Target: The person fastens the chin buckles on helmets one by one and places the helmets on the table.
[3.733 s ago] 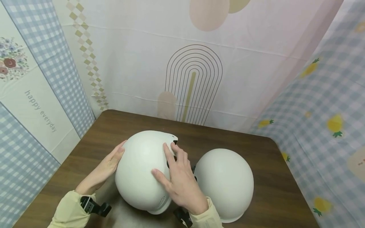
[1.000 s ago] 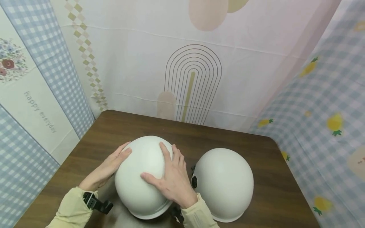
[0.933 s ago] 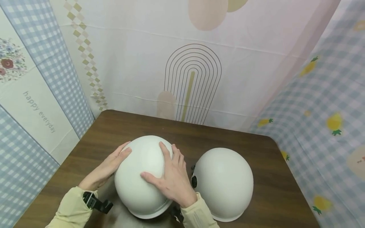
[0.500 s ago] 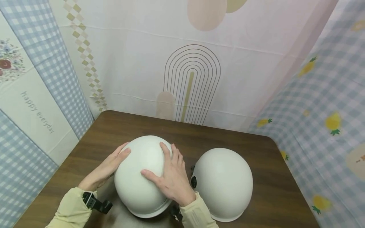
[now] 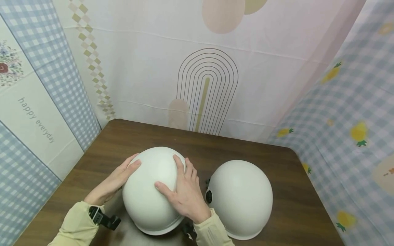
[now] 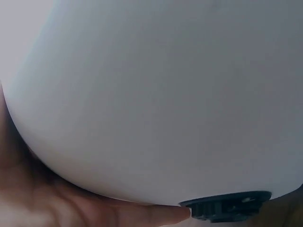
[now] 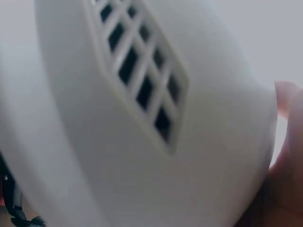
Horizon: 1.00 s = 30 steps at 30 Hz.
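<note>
A white helmet (image 5: 150,191) is at the near left of the table, smooth dome upward and rim toward the bottom of the head view. My left hand (image 5: 118,177) holds its left side, thumb on the shell. In the left wrist view, fingers (image 6: 142,215) lie along the shell beside a dark round fitting (image 6: 227,205). My right hand (image 5: 187,194) spans the right side, thumb on the front and fingers curving over the far side. A latticed vent (image 7: 142,75) shows in the right wrist view. The helmet's inside is hidden.
A second white helmet (image 5: 241,198) with a black round fitting (image 5: 209,196) sits just right of my right hand. Both are on a dark wooden table (image 5: 295,205). Behind hangs a patterned cloth (image 5: 147,78); checked cloth (image 5: 326,123) hangs at the right.
Since the oldest frame, the held helmet has turned and come down, so its black fittings on the right no longer show in the head view. During the last second, my right thumb shifts slightly rightward.
</note>
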Motion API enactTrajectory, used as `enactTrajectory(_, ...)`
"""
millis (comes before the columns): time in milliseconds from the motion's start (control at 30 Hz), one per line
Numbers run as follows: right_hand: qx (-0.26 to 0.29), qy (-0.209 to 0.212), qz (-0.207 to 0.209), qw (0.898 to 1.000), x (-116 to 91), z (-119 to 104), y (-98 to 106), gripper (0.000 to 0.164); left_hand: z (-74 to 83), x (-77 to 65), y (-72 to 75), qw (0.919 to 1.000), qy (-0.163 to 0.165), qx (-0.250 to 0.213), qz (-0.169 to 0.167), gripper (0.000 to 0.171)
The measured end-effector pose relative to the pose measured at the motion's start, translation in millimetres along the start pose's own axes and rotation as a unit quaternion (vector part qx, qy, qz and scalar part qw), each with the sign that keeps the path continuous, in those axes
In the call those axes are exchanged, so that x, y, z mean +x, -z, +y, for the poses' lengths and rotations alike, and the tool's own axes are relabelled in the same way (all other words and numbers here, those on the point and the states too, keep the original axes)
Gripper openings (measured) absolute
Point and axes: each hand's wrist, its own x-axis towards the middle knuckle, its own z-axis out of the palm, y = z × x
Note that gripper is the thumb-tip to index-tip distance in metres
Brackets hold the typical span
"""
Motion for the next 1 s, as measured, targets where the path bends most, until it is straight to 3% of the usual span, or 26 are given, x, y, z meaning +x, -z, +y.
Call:
enactTrajectory(267,0.007,-0.005,-0.005,1.0,1.0,-0.3,-1.6,0.09,-0.7,0.2,1.2,1.0,0.006,0.002,0.0,0.069)
enactTrajectory(567,0.012,-0.009,-0.006,1.0,3.7,2.7,-5.2,0.092,3.5,3.8,3.7,0.9989,0.03,0.036,0.007,0.073)
enactTrajectory(1000,0.023,-0.02,-0.005,1.0,6.3,3.7,-8.4,0.093,3.2,3.8,5.3,0.9989,0.029,0.035,0.011,0.072)
